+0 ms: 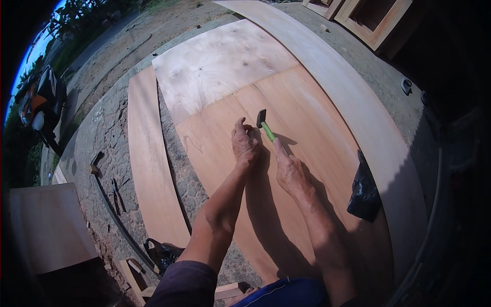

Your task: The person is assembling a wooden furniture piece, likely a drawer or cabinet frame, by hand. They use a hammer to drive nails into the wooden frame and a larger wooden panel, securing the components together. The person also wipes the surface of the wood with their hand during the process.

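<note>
Right hand [290,171] closed on green-handled hammer [266,127]; left hand [244,143] fingers pinched at plywood sheet [307,128], contents unseen. Keep fingertips low, tap lightly, strike square.

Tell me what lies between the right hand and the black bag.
Only bare plywood sheet in the head view: nothing sits between the right hand, gripping the hammer, and the black bag.

The right hand [290,171] hides the lower hammer [265,125] handle; whatever the left hand [244,143] fingertips pinch is too small to tell.
</note>
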Action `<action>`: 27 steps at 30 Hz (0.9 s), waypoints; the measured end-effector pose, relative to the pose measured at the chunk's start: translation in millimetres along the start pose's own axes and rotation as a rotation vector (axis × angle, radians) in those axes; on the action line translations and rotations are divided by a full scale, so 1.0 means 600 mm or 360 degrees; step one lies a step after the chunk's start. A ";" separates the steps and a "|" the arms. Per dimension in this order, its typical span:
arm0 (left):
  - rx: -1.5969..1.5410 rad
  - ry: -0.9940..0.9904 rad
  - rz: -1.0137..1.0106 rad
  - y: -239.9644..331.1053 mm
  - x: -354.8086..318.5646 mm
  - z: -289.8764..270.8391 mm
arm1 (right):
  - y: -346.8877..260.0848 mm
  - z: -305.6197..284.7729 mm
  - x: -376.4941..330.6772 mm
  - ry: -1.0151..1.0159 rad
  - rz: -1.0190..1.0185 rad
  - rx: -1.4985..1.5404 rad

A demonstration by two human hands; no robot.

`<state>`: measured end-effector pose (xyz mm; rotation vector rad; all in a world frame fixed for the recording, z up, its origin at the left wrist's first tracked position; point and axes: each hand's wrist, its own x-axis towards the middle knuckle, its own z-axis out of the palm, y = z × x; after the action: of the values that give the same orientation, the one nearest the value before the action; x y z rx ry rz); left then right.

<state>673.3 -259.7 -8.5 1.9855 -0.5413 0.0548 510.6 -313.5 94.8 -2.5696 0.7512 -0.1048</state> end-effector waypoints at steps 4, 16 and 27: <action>0.0446 -0.0202 0.0100 -0.037 0.015 0.006 | -0.044 -0.038 -0.019 0.0218 -0.0204 0.0195; 0.0655 -0.0359 0.0424 -0.023 0.021 -0.013 | 0.002 0.021 -0.026 0.0552 -0.0357 0.0161; 0.0641 -0.0387 0.0357 0.016 0.018 -0.021 | 0.026 0.037 -0.014 0.0086 -0.0050 -0.0011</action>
<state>681.8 -256.1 8.2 2.3290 -0.9713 0.0655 500.0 -311.8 68.4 -2.5949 0.7323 -0.1829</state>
